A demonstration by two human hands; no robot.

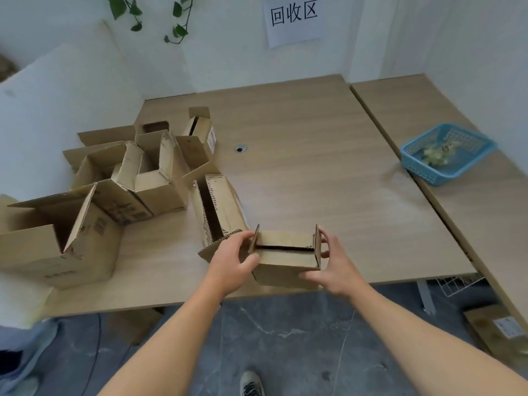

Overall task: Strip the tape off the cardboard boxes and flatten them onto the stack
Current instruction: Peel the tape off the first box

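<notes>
A small cardboard box (285,260) sits at the near edge of the wooden table (314,172), its two side flaps standing up and a dark slit across its top. My left hand (233,262) grips its left side, thumb by the left flap. My right hand (335,268) holds its right side and front corner. Just behind it lies an open box on its side (218,208). Several opened boxes (143,178) crowd the table's left part, with a larger one (60,241) at the near left. No tape shows on the held box.
A blue plastic basket (447,152) holding crumpled scraps stands on the adjoining table at the right. A cable hole (240,149) sits mid-table. A paper sign (294,20) hangs on the back wall. Cardboard (497,327) lies on the floor at right, my shoe (251,382) below.
</notes>
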